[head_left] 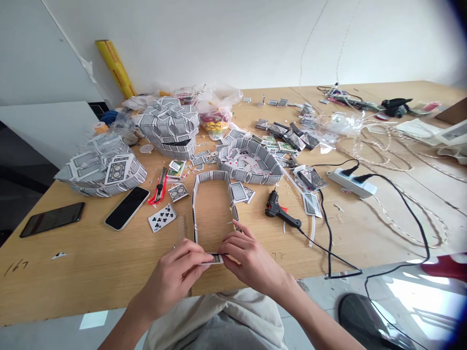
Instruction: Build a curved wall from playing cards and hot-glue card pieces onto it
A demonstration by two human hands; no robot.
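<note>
My left hand [182, 270] pinches a patterned playing card [217, 259] at the near end of an upright loop of joined cards [212, 176]. Closed at the card's other end is my right hand [251, 255], its outer fingers against the loop's right wall. The fingers partly hide the card and the loop's near side. Beside the loop on the left lie an eight of clubs [162, 218], a face-down card [178, 192] and a red box cutter [159, 187]. A black glue gun [279, 209] rests to the right.
Boxes built from cards [170, 124] [102, 167] stand at the back left, with an open card tray [251, 163] behind the loop. Two phones [127, 208] [53, 219] lie left. A power strip [352, 182] and cables [330, 243] spread right. Card scraps [204, 158] litter the table.
</note>
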